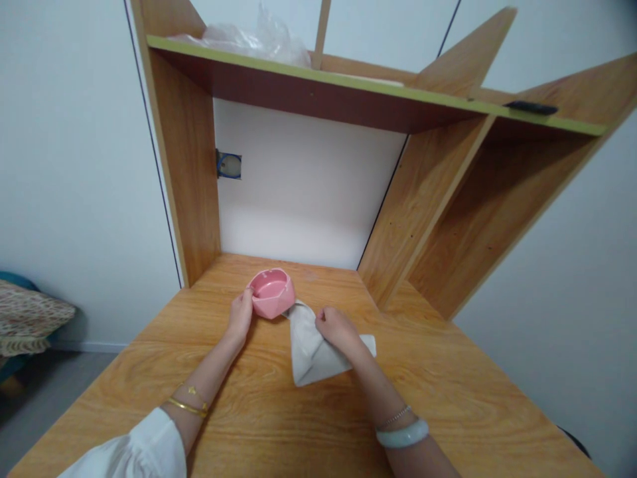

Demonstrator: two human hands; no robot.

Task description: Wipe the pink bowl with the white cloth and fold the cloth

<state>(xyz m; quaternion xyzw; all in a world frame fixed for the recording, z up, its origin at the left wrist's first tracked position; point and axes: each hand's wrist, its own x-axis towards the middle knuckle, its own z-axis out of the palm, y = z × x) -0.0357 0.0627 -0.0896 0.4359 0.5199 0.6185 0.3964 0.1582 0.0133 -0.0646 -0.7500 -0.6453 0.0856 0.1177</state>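
A small pink faceted bowl [271, 292] is tipped up off the wooden desk [279, 425], and my left hand [241, 312] grips its left rim. Just right of it, my right hand [335, 328] is closed on a pale grey cloth [311, 355]. The cloth lies partly folded on the desk, and its upper corner reaches up to the bowl's underside. Both forearms stretch in from the bottom edge, with bracelets on each wrist.
The desk has a wooden hutch: a left side panel [186, 172], a slanted divider [418, 199] on the right and a green-edged shelf [348, 83] overhead. Crumpled clear plastic [259, 40] and a dark flat object [530, 107] lie on that shelf. A patterned cushion [30, 315] sits far left.
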